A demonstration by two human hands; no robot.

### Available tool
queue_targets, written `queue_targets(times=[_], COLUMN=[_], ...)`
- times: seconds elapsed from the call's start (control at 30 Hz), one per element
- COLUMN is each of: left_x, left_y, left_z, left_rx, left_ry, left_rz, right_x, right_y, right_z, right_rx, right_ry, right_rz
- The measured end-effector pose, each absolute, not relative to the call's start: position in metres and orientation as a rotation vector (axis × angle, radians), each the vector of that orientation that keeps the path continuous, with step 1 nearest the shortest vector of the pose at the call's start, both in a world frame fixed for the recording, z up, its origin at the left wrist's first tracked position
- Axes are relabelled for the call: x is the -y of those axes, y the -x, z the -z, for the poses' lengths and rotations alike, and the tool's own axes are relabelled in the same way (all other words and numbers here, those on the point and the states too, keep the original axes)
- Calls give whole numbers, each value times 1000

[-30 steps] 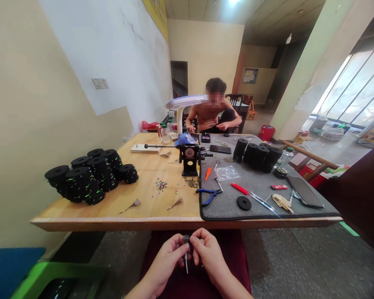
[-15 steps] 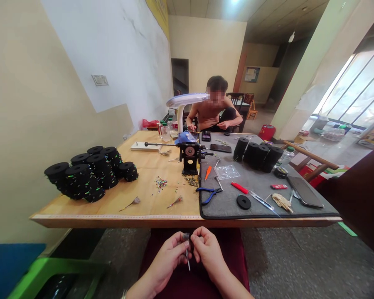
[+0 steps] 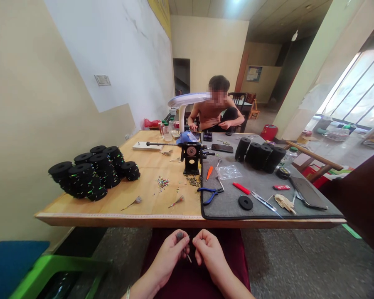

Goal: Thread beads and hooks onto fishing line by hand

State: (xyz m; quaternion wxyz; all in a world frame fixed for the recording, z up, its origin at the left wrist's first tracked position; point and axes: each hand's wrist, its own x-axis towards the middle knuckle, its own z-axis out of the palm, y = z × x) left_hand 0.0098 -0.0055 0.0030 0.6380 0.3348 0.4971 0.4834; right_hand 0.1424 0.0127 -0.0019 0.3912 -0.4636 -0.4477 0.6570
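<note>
Above my lap, in front of the table edge, my left hand (image 3: 171, 251) is closed around a thin pale stick with a grey tuft (image 3: 179, 236) at its top. The stick's lower end pokes out below the fingers. Just to the right, and apart from it, my right hand (image 3: 207, 249) has thumb and forefinger pinched together. Whatever may be between those fingertips is too small to make out. On the wood nearest my hands lie two fan-shaped wire bundles (image 3: 176, 202), with a pile of tiny coloured beads (image 3: 162, 182) behind them.
A black hand-cranked winder (image 3: 191, 160) stands mid-table. Black foam spools (image 3: 81, 174) are stacked left, more (image 3: 262, 155) at right. On the grey mat (image 3: 218, 211) are blue pliers (image 3: 211, 195), scissors (image 3: 263, 200) and a black foam disc (image 3: 245, 202). A person (image 3: 216, 112) sits opposite.
My left hand has tipped the tufted stick and drawn slightly left, widening the gap between my hands. My right hand keeps its pinch. The whole view has shifted a little.
</note>
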Motion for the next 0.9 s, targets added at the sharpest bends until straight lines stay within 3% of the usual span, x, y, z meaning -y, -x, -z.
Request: queue_targets(times=[0.9], left_x=[4], left_y=[-2], left_z=[7], left_rx=[-1290], left_ry=[-1158], left_rz=[-1153], right_x=[-9], right_y=[-141], right_z=[4], right_rx=[1125], right_ry=[1220], right_rz=[-1826])
